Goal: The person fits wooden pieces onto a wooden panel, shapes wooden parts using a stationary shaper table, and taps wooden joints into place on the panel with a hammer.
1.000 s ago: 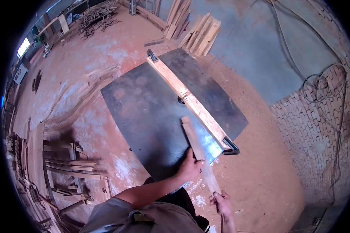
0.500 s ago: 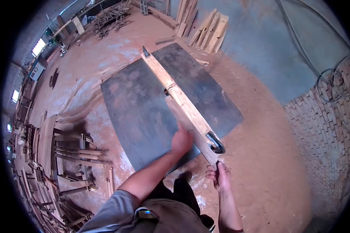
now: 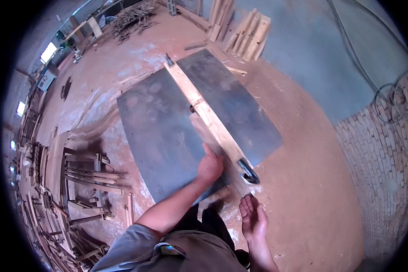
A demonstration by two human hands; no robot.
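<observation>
A thin wooden strip (image 3: 203, 130) lies along the left side of a long pale board (image 3: 208, 115) on the dark metal table (image 3: 158, 136). My left hand (image 3: 210, 167) is closed on the strip near its middle, index finger pointing along it. At the strip's near end, beyond the table edge, my right hand (image 3: 255, 220) is open with its palm turned up, fingertips at or touching the end. A black clamp (image 3: 248, 171) grips the board's near end, and another clamp (image 3: 169, 59) its far end. Beside the board's middle is a small dark opening (image 3: 191, 109).
Several planks (image 3: 249, 34) lean on the blue-grey wall beyond the table. To the left stands a wooden rack (image 3: 84, 177) with strips. Stacked bricks (image 3: 376, 158) and a coiled cable (image 3: 390, 102) are at the right. Sawdust covers the floor (image 3: 303, 190).
My right hand has loosened from the strip's near end, opening its fingers and drawing slightly back. My left hand stays on the strip, which has shifted slightly; the view has also moved a little.
</observation>
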